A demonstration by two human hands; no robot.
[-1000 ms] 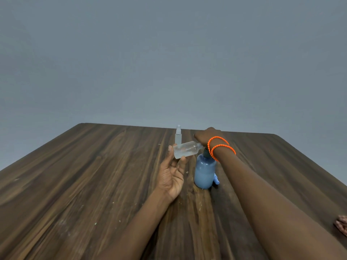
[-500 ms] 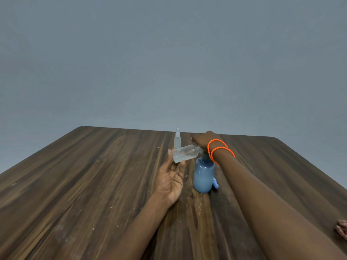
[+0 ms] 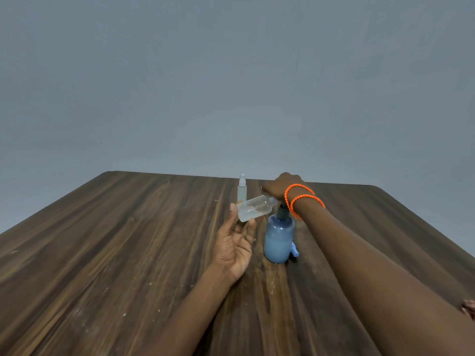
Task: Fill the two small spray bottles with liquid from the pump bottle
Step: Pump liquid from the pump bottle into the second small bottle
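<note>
A blue pump bottle (image 3: 279, 237) with a dark collar stands upright at mid-table. My right hand (image 3: 280, 187), with two orange bead bracelets on the wrist, rests on top of its pump head, which the hand hides. My left hand (image 3: 235, 242) holds a clear small spray bottle (image 3: 254, 208) by its base, tilted on its side, with its open neck pointing right toward the pump spout. A second small spray bottle (image 3: 241, 188), capped with its sprayer, stands upright just behind.
The dark wooden table (image 3: 128, 240) stretches wide left and right, with pale specks near the front. A small light-blue piece (image 3: 294, 250) lies against the pump bottle's right base. Someone's fingers (image 3: 469, 308) show at the right edge. A plain grey wall rises behind.
The view has shifted slightly. Both hands and the tilted bottle stay at the pump; my right hand appears pressed a little lower on the pump head.
</note>
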